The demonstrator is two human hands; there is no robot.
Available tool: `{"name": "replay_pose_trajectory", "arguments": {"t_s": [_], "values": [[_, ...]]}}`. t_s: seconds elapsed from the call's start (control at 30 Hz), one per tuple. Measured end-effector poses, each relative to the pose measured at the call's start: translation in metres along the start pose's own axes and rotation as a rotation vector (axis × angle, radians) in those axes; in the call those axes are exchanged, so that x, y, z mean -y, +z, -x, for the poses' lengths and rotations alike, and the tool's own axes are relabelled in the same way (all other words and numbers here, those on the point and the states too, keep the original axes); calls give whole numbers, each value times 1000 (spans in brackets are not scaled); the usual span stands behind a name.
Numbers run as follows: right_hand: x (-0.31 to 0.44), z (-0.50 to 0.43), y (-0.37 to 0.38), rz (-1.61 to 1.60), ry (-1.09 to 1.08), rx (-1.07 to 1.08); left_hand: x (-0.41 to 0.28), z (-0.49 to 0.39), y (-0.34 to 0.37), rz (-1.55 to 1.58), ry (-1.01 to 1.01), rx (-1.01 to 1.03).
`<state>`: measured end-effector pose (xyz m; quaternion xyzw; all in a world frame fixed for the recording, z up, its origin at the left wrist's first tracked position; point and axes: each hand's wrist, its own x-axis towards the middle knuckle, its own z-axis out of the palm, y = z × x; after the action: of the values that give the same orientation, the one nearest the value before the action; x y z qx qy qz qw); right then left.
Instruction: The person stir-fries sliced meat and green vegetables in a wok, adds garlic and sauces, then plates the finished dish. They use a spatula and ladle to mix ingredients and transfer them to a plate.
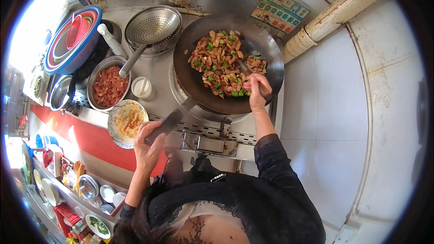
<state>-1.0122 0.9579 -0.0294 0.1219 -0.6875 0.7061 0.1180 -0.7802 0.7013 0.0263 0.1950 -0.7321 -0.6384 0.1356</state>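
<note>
My left hand (pixel 148 142) grips the long handle (pixel 171 120) of a dark wok (pixel 190 84) that sits on the stove. In the wok lies a heap of sliced cooked meat with green pepper pieces (pixel 217 64) and bits of red. My right hand (pixel 258 91) is closed around the brown handle of a cooking utensil (pixel 244 67). Its working end is buried in the food, so its shape is hidden. Just left of my left hand is a patterned plate (pixel 115 139) smeared with brownish sauce.
Left of the wok stand a perforated metal strainer (pixel 152 27) on a bowl, a white tub (pixel 143 88), a metal bowl of raw meat (pixel 110 86) and stacked plastic baskets (pixel 73 40). A pipe (pixel 335 17) runs along the tiled wall (pixel 325 108) at right. Dishes fill a shelf (pixel 115 210) lower left.
</note>
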Motion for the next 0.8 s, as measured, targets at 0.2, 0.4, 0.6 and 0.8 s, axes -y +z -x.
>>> {"name": "replay_pose_trajectory", "arguments": {"t_s": [0.2, 0.4, 0.6, 0.8], "values": [[42, 53, -62, 145, -8, 301, 2, -2, -2, -1, -7, 20], [5, 2, -27, 138, -147, 133, -1, -1, -1, 2, 21, 21], [36, 59, -33, 215, -143, 354, -2, 2, -4, -115, 65, 9], [23, 26, -70, 167, -166, 196, 14, 37, -24, 83, 38, -147]]}}
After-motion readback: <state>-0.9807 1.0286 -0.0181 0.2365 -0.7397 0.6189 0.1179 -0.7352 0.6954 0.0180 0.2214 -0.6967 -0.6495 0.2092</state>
